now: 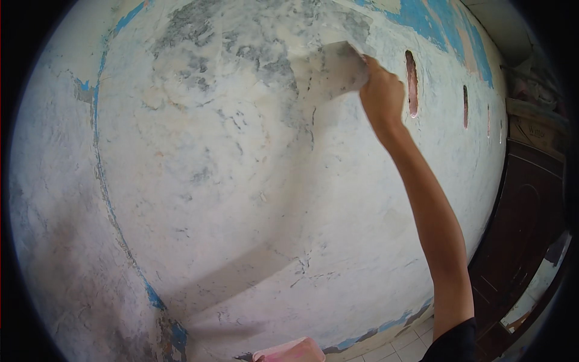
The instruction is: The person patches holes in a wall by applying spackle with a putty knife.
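- Broad, flat, grey putty scraper (pixel 342 69): raised at the wall, blade tilted; can't tell if its edge touches.
- Right hand (pixel 385 99): at the scraper's right end, fingers (pixel 375 67) wrapped round its handle side, grasping it. Bare forearm runs down and right from the scraper to a black sleeve (pixel 453 339).
- Left hand: out of frame, can't tell what its fingers do.
- White, unevenly skimmed wall (pixel 241 181): behind the scraper and all round it.
- Dark grey mottled patches (pixel 194 21): up and left of the scraper, some right next to it.
- Soft grey arm shadow (pixel 241 271): on the wall, below the scraper, bending left.
- Row of narrow upright slots (pixel 412 84) cut into the wall: right of the scraper.
- Flaking bright blue paint (pixel 422 25): above right of the scraper.
- Thin crack line with blue edges (pixel 104 175): well left of the scraper.
- Pink plastic container (pixel 294 351): far below the scraper, cut by the frame.
- Pale floor tiles (pixel 404 342): below right of the scraper.
- Dark brown panelled door (pixel 522 205), brown cardboard box (pixel 537 134) above it: far right of the scraper.
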The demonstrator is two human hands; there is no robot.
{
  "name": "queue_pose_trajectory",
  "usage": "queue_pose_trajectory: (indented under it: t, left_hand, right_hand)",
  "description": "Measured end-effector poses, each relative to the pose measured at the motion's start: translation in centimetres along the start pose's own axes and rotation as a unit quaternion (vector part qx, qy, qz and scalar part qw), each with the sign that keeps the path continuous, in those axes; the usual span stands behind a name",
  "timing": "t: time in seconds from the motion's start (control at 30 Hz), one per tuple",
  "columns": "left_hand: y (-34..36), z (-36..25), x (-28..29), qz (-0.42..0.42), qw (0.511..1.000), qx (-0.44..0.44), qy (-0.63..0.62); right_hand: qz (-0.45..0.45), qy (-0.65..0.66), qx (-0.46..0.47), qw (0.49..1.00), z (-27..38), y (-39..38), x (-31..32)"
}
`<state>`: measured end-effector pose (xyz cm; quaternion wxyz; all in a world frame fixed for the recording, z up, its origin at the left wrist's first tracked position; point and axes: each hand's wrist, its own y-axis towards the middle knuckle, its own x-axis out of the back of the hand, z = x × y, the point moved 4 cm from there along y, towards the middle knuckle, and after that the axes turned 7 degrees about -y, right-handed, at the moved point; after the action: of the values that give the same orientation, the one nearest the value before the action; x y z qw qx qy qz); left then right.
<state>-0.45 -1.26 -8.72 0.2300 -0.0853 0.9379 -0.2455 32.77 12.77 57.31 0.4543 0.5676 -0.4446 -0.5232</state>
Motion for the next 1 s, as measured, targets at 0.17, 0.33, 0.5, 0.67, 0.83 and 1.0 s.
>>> queue_pose_trajectory:
  t: [0.17,0.33,0.5,0.67,0.83,1.0]
  left_hand:
    - [2.3,1.8,0.1,0.038,0.998,-0.036,-0.048]
    - [4.2,2.4,1.2,0.043,0.992,-0.118,0.028]
    - [4.6,3.2,1.5,0.022,0.999,-0.041,0.007]
    - [3.7,2.9,0.9,0.047,0.997,-0.051,-0.043]
    - [3.9,3.1,0.1,0.043,0.997,-0.046,-0.051]
    - [3.0,3.5,1.4,0.03,0.997,-0.04,-0.057]
  right_hand:
    - [0.059,0.133,0.081,0.986,6.4,-4.7,1.6]
    - [0.141,0.227,0.096,0.959,6.6,-5.9,4.0]
    - [-0.034,0.181,0.074,0.98,0.9,1.6,2.8]
    - [-0.08,0.106,0.105,0.986,0.3,6.0,-2.5]
    - [-0.049,0.117,0.185,0.975,6.8,-1.8,-3.5]
    - [0.039,0.268,0.172,0.947,7.2,-4.8,0.8]
